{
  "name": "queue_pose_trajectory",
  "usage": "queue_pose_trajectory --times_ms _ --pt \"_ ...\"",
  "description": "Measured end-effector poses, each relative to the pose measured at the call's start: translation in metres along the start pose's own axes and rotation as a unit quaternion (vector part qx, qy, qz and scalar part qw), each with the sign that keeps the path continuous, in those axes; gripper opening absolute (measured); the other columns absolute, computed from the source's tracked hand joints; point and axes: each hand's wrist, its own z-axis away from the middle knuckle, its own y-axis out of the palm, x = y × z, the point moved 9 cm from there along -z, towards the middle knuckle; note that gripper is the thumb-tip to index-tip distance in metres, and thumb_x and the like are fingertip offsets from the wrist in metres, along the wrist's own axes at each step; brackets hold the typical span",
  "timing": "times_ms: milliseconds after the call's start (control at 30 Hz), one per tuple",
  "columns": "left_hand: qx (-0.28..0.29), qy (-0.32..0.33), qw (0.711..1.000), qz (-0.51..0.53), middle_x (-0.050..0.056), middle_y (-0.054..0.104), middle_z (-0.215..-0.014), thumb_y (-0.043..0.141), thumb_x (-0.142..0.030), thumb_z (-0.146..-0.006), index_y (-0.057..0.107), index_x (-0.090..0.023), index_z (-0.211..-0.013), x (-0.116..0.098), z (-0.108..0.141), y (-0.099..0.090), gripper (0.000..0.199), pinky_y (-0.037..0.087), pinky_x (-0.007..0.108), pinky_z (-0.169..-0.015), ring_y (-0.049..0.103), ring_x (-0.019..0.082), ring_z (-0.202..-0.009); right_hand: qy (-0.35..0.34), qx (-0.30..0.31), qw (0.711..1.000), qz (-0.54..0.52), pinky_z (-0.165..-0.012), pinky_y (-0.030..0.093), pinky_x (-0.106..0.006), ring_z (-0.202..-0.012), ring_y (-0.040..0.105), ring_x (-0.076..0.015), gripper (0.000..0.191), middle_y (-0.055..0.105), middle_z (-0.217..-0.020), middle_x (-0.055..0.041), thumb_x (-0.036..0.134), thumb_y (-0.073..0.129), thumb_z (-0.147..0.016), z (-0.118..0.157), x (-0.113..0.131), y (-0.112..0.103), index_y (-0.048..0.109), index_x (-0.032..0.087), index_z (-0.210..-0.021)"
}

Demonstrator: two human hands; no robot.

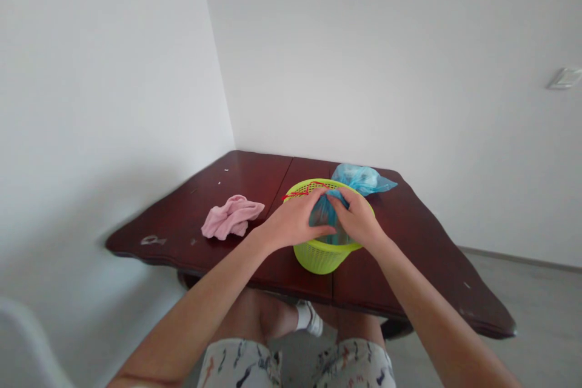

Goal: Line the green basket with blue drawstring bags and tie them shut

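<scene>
A yellow-green plastic basket [321, 259] with a perforated wall stands on the dark red wooden table [391, 279]. Over its opening, both my hands hold a thin blue plastic bag [324, 213]. My left hand [297, 218] grips it from the left, thumb low and fingers near the top. From the right, my right hand [357, 215] pinches the gathered top of the same bag. What the bag contains cannot be made out. Something red and thin, like a cord [295, 194], lies at the basket's back left rim.
Behind the basket rests another blue plastic bag [359, 179] with something pale inside. A crumpled pink cloth [231, 217] lies to the left. White walls [364, 60] meet behind the table, and my legs are under its front edge.
</scene>
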Motion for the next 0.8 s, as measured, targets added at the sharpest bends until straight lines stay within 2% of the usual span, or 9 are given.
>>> queue_pose_trajectory --times_ms 100,133,233,300,367,500,600,700,800 --pt "0.011 -0.054 0.998 -0.024 0.015 0.088 -0.135 0.083 -0.055 -0.108 0.079 -0.025 -0.141 0.015 -0.006 0.007 0.045 0.066 0.053 -0.104 0.084 0.041 -0.121 0.000 -0.023 0.999 0.036 -0.091 0.059 -0.045 -0.088 0.070 -0.0280 0.046 0.074 -0.092 -0.0070 0.058 0.057 -0.119 -0.002 0.006 -0.003 0.066 0.028 -0.085" --pt "0.013 -0.064 0.997 -0.031 0.013 0.090 -0.123 0.075 -0.054 -0.112 0.083 -0.025 -0.128 0.020 -0.008 0.008 0.034 0.066 0.050 -0.099 0.085 0.039 -0.114 -0.013 -0.033 0.998 0.060 -0.097 0.060 -0.047 -0.095 0.072 -0.0301 0.042 0.076 -0.100 -0.0093 0.058 0.057 -0.119 0.000 0.012 -0.006 0.069 0.028 -0.092" --pt "0.008 -0.084 0.996 -0.036 0.010 0.090 -0.103 0.060 -0.049 -0.117 0.085 -0.027 -0.099 0.033 -0.012 0.008 0.039 0.064 0.045 -0.092 0.084 0.035 -0.102 -0.085 -0.043 0.987 0.129 -0.122 0.056 -0.059 -0.137 0.071 -0.0400 0.034 0.075 -0.147 -0.0191 0.052 0.068 -0.116 0.012 0.036 -0.014 0.075 0.027 -0.137" --pt "-0.001 -0.091 0.996 -0.011 0.007 0.090 -0.101 0.057 -0.045 -0.116 0.085 -0.028 -0.096 0.040 -0.015 0.006 0.038 0.064 0.043 -0.091 0.083 0.033 -0.101 -0.137 0.009 0.978 0.156 -0.137 0.045 -0.066 -0.160 0.060 -0.0431 0.046 0.065 -0.173 -0.0189 0.047 0.072 -0.115 0.021 0.047 -0.008 0.068 0.030 -0.158" --pt "-0.014 -0.096 0.995 0.037 0.005 0.089 -0.102 0.054 -0.043 -0.115 0.085 -0.028 -0.095 0.045 -0.019 0.005 0.039 0.064 0.043 -0.093 0.082 0.031 -0.101 -0.149 0.099 0.972 0.150 -0.143 0.038 -0.069 -0.171 0.053 -0.0423 0.062 0.057 -0.185 -0.0151 0.043 0.074 -0.113 0.029 0.046 0.005 0.060 0.033 -0.172" --pt "-0.039 -0.081 0.987 0.131 0.008 0.087 -0.106 0.055 -0.043 -0.113 0.080 -0.023 -0.085 0.049 -0.027 0.003 0.043 0.065 0.045 -0.102 0.080 0.029 -0.104 -0.055 0.213 0.970 0.107 -0.139 0.048 -0.067 -0.172 0.057 -0.0428 0.099 0.056 -0.187 -0.0186 0.043 0.078 -0.108 0.032 0.015 0.028 0.029 0.032 -0.194" --pt "-0.051 -0.067 0.990 0.115 0.011 0.085 -0.111 0.058 -0.047 -0.114 0.078 -0.023 -0.079 0.047 -0.027 0.000 0.047 0.064 0.046 -0.104 0.079 0.030 -0.108 -0.013 0.215 0.969 0.119 -0.128 0.057 -0.064 -0.155 0.071 -0.0445 0.092 0.070 -0.173 -0.0217 0.039 0.079 -0.106 0.025 -0.005 0.036 0.042 0.027 -0.190" --pt "-0.022 -0.037 0.998 0.047 0.012 0.084 -0.117 0.059 -0.053 -0.117 0.083 -0.024 -0.086 0.038 -0.022 0.003 0.049 0.063 0.052 -0.113 0.078 0.032 -0.116 -0.013 0.221 0.962 0.160 -0.125 0.058 -0.059 -0.142 0.075 -0.0398 0.061 0.079 -0.155 -0.0180 0.025 0.074 -0.104 0.020 -0.012 0.042 0.071 0.025 -0.165" --pt "-0.008 -0.025 1.000 -0.018 0.014 0.084 -0.127 0.061 -0.060 -0.117 0.086 -0.024 -0.108 0.030 -0.014 0.003 0.045 0.062 0.057 -0.116 0.078 0.036 -0.122 0.018 0.194 0.943 0.269 -0.128 0.051 -0.071 -0.148 0.069 -0.0456 0.040 0.075 -0.156 -0.0199 0.027 0.074 -0.105 0.018 -0.020 0.036 0.086 0.027 -0.144"
